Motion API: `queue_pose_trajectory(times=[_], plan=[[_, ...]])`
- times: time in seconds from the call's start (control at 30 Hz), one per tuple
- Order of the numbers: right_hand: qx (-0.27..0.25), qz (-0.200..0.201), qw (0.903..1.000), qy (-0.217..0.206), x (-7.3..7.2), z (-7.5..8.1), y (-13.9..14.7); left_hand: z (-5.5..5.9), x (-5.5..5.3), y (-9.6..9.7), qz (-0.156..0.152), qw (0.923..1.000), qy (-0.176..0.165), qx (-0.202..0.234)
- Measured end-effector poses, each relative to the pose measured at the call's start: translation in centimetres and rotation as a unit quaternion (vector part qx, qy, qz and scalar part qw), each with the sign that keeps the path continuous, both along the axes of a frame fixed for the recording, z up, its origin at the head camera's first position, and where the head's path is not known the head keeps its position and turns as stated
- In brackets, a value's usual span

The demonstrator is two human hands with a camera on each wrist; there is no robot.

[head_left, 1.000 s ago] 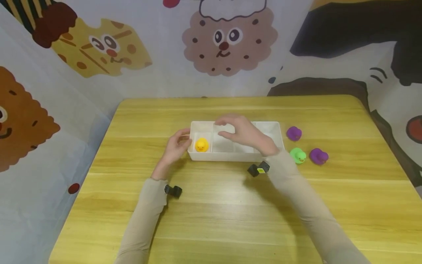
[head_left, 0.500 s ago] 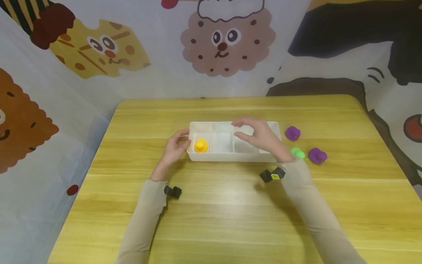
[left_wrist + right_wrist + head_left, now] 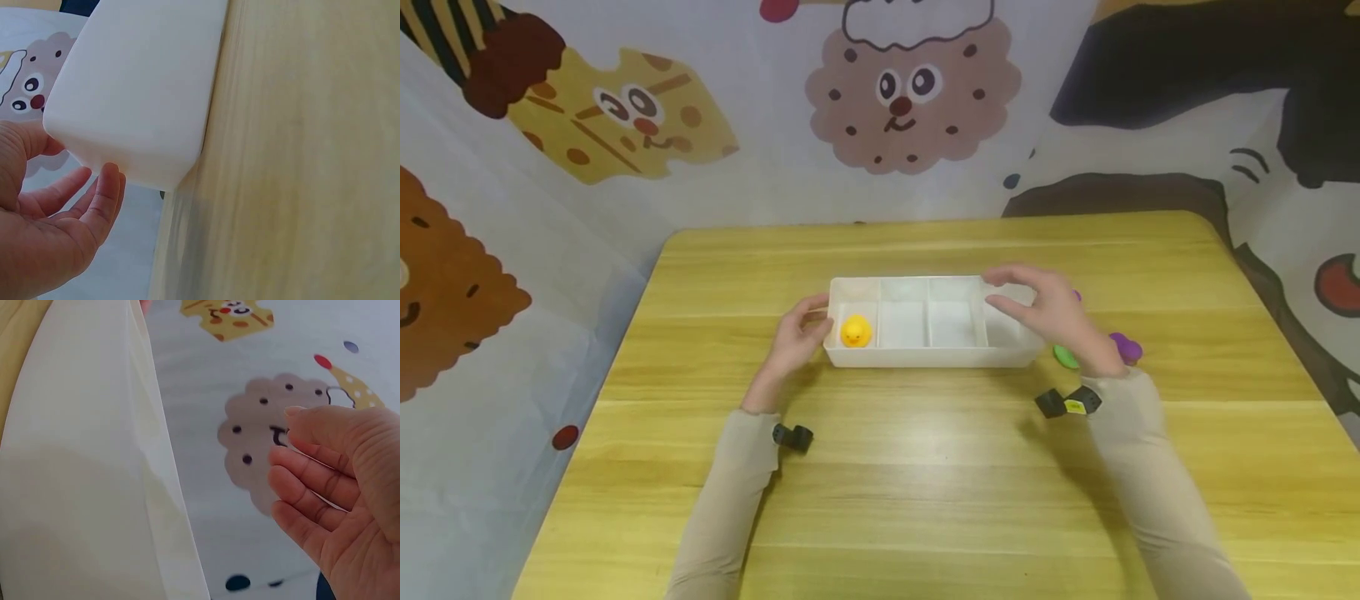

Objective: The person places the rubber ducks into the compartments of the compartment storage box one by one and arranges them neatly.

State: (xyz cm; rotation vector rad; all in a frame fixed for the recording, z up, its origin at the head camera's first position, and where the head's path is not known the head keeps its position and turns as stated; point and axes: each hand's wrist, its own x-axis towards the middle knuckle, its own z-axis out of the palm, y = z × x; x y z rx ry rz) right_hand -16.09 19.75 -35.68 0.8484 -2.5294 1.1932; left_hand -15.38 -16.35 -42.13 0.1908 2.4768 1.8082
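Observation:
A white box (image 3: 929, 357) with several compartments lies lengthwise on the table. In its leftmost compartment sits a yellow rubber duck (image 3: 856, 332). My left hand (image 3: 797, 340) is at the box's left end; in the left wrist view its loosely bent fingertips (image 3: 109, 178) lie right at the end wall, with the thumb by the rim. Over the box's right end hovers my right hand (image 3: 1048, 310), thumb and fingers apart, holding nothing. Behind it, a green rubber duck (image 3: 1065, 357) and two purple ducks, one nearer (image 3: 1129, 348) and one farther (image 3: 1077, 296), are partly hidden.
The wooden table (image 3: 880, 483) ends at a cloth backdrop (image 3: 775, 187) printed with cartoon food. A small black camera sits on each wrist, the left one (image 3: 793, 437) and the right one (image 3: 1067, 403), over beige sleeves.
My right hand has moved rightward from the box's middle to its right end, now covering parts of the green and purple ducks. The left hand has stayed at the box's left end.

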Motion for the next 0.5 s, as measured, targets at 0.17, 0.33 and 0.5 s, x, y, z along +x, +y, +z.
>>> queue_pose_trajectory(times=[0.17,0.33,0.5], plan=[[0.005,-0.025,0.9997,0.005,0.2,-0.3,2.0,-0.1,-0.1,-0.1,-0.002,0.9999,0.003,0.012],[-0.004,-0.06,0.9976,-0.033,0.8,-0.5,4.1,1.2,0.4,0.3,-0.009,0.9998,0.0,0.018],[-0.006,-0.092,0.9948,-0.043,1.4,-0.6,6.2,2.9,1.2,0.7,-0.011,0.9999,-0.002,0.013]])
